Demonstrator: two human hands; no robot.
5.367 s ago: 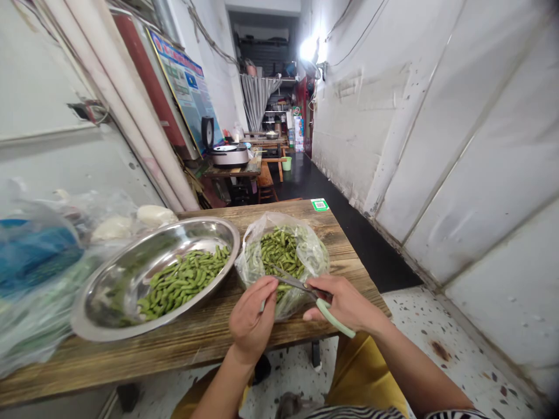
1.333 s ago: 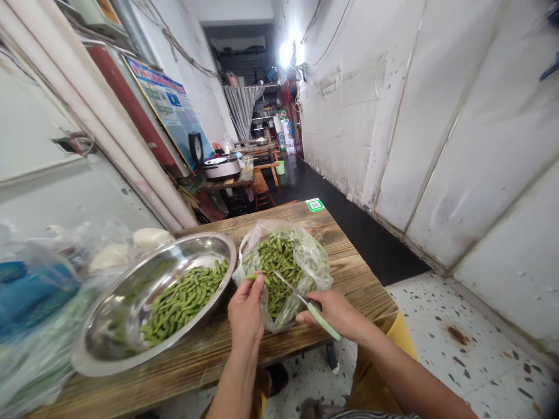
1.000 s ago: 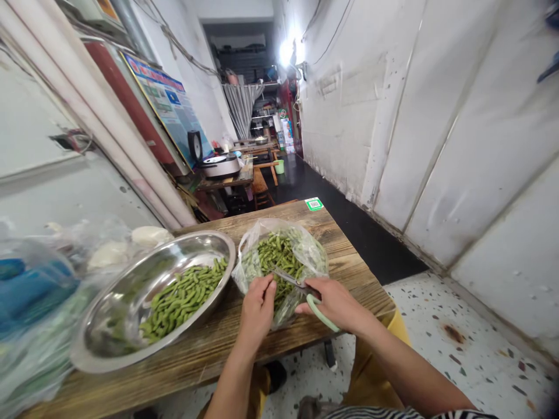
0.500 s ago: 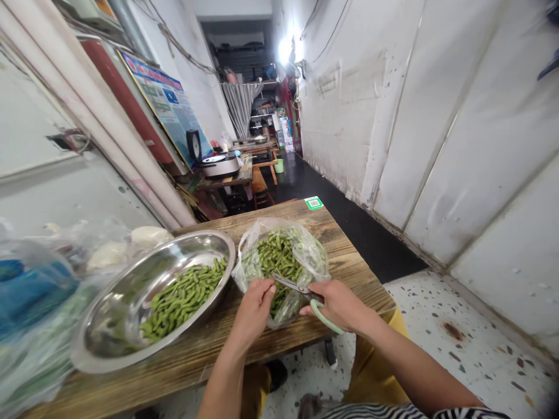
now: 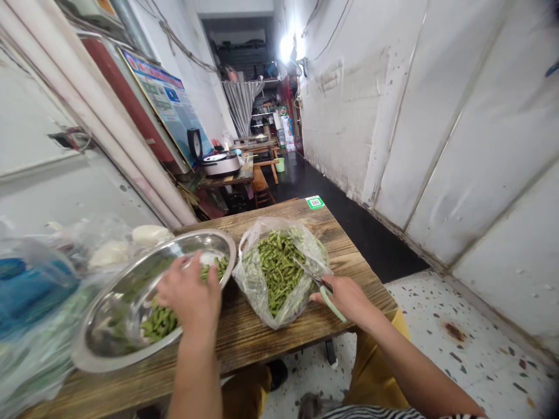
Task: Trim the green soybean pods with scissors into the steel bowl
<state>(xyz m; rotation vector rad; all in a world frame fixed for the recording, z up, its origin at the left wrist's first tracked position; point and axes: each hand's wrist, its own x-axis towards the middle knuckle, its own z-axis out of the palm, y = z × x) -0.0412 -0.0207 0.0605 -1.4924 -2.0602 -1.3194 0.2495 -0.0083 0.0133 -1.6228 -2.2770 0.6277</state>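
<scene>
Curved green pods [image 5: 278,273] in clear plastic bag [image 5: 251,291] at right, oval steel basin [image 5: 102,365] at left; probably light, firm, pinch mid-body. Right hand [image 5: 347,298] clamped on pale-green-handled metal scissors [image 5: 332,306]; left hand [image 5: 192,294] over basin, fingers apart, can't tell from here if loaded.

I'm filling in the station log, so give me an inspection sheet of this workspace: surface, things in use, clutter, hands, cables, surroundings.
Surface: wooden table, grain showing; green-and-white sticker near the far edge.
Things in use: metal basin with green pods inside; open clear plastic bag of pods beside it; green-handled scissors.
Clutter: filled plastic bags left of the basin; contents partly unclear.
Left hand: blurred, fingers spread over the basin; contact with the pods can't be told.
Right hand: holding the scissors, blades over the bag.
Cables: wires along the upper left wall; another wire on the right wall.
Surroundings: lit lamp; open-lidded appliance behind; dark floor stain at right.
</scene>
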